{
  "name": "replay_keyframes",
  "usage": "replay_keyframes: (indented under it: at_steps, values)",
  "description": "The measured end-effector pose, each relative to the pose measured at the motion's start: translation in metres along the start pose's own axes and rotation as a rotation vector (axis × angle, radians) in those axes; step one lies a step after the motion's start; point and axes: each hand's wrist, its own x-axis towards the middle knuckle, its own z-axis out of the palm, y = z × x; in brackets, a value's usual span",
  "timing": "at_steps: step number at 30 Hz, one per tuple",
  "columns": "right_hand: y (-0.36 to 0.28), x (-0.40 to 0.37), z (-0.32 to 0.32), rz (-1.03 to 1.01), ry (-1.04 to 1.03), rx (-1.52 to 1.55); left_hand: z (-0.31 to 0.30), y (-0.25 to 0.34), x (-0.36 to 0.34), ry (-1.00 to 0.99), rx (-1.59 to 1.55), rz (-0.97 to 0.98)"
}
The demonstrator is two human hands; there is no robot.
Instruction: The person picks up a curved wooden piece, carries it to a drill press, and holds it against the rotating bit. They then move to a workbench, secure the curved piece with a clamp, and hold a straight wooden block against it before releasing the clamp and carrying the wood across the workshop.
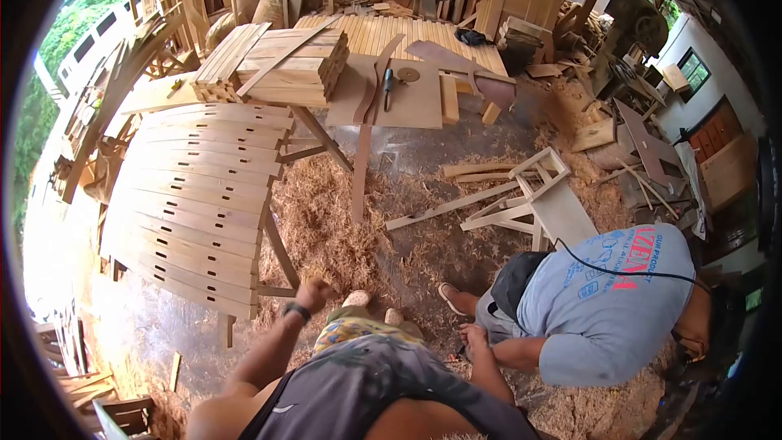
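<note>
My left hand (pixel 314 294), with a dark band on its wrist, hangs beside the near right corner of a row of slotted wooden slats (pixel 204 195). Its fingers look curled, and I see nothing in them. My right hand (pixel 473 336) is in front of my body, close to the forearm of a co-worker in a light blue shirt (pixel 607 310). Those fingers look curled too; what they hold, if anything, is hidden. The co-worker bends forward at my right, and that person's hand is not clearly visible.
Stacked boards (pixel 281 65) stand beyond the slats. A blue-handled tool (pixel 388 88) lies on a flat panel (pixel 419 110) with curved strips. A wooden frame (pixel 554 195) stands before the co-worker. Wood shavings (pixel 322 204) cover much of the floor. A machine (pixel 635 28) stands far right.
</note>
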Motion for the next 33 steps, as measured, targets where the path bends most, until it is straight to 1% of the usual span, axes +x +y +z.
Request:
replay_keyframes:
  at_steps: [1,2,3,5,6,7,8,9,10,11,12,13,15,16,17,19,20,21,23,24,25,26,27,28,29,30,31,32,33]
  values:
    - [0.009,0.015,-0.008,-0.007,-0.080,0.032,0.005,0.021,-0.021,-0.065,0.025,-0.015]
    - [-0.018,0.004,0.006,0.248,-0.070,-0.093,0.044,-0.020,-0.030,-0.161,0.210,0.128]
    - [-0.025,-0.007,0.021,0.242,-0.078,-0.094,0.078,-0.060,-0.032,-0.254,0.397,0.265]
    - [-0.020,-0.013,0.053,0.019,-0.084,-0.628,0.037,0.043,-0.085,-0.199,0.007,-0.062]
    - [-0.018,-0.016,0.067,0.021,-0.105,-0.639,0.041,0.038,-0.102,-0.192,-0.102,-0.070]
    - [-0.013,-0.017,0.078,0.069,-0.134,-0.697,0.036,0.032,-0.112,-0.173,-0.102,-0.095]
    - [-0.005,-0.011,0.084,0.117,-0.167,-0.766,0.028,0.023,-0.126,-0.181,-0.078,-0.185]
    - [0.001,-0.006,0.090,0.115,-0.198,-0.806,0.021,0.014,-0.139,-0.180,-0.061,-0.277]
    - [0.015,0.011,0.095,0.165,-0.231,-0.760,0.006,0.012,-0.155,-0.081,0.001,-0.302]
    - [0.025,0.025,0.101,0.213,-0.261,-0.715,0.001,-0.008,-0.165,-0.016,0.064,-0.348]
    - [0.024,0.028,0.111,0.231,-0.285,-0.819,-0.007,-0.024,-0.179,0.061,0.049,-0.410]
    - [0.019,0.028,0.122,0.214,-0.307,-0.855,-0.014,-0.038,-0.192,0.136,0.033,-0.467]
    - [0.007,0.026,0.144,0.173,-0.328,-0.912,-0.024,-0.064,-0.220,0.210,-0.011,-0.537]
    - [0.001,0.035,0.150,0.188,-0.384,-0.931,-0.025,-0.073,-0.230,0.246,-0.044,-0.587]
    - [-0.018,0.017,0.168,0.171,-0.392,-0.962,-0.024,-0.075,-0.242,0.273,-0.065,-0.598]
    - [-0.049,-0.017,0.198,0.146,-0.349,-1.041,-0.017,-0.082,-0.268,0.256,-0.073,-0.685]
    - [-0.044,0.012,0.198,-0.019,-0.352,-1.243,-0.001,-0.098,-0.282,0.226,-0.117,-0.701]
    - [-0.055,0.009,0.207,-0.026,-0.350,-1.268,0.015,-0.119,-0.293,0.198,-0.163,-0.715]
    - [-0.074,-0.014,0.237,-0.044,-0.345,-1.278,0.029,-0.128,-0.324,0.156,-0.260,-0.814]
    - [-0.077,-0.023,0.251,-0.058,-0.365,-1.341,0.037,-0.132,-0.339,0.172,-0.265,-0.869]
    - [-0.081,-0.029,0.267,-0.111,-0.321,-1.304,0.045,-0.142,-0.355,0.216,-0.323,-0.914]
    - [-0.081,-0.040,0.285,-0.161,-0.281,-1.267,0.054,-0.155,-0.372,0.164,-0.345,-0.958]
    - [-0.079,-0.061,0.305,-0.175,-0.314,-1.336,0.060,-0.173,-0.390,0.110,-0.360,-0.995]
    - [-0.078,-0.089,0.327,-0.230,-0.304,-1.261,0.067,-0.195,-0.409,0.076,-0.357,-0.998]
    - [-0.070,-0.113,0.346,-0.276,-0.283,-1.171,0.075,-0.230,-0.432,0.098,-0.384,-1.018]
    - [-0.056,-0.124,0.366,-0.285,-0.295,-1.202,0.084,-0.266,-0.459,0.024,-0.231,-0.845]
    - [-0.043,-0.134,0.385,-0.364,-0.374,-1.171,0.093,-0.285,-0.483,-0.044,-0.089,-0.676]
    - [-0.029,-0.141,0.405,-0.434,-0.461,-1.146,0.081,-0.297,-0.501,-0.256,0.014,-0.717]
    - [-0.017,-0.149,0.419,-0.426,-0.481,-1.195,0.034,-0.305,-0.525,-0.483,0.113,-0.745]
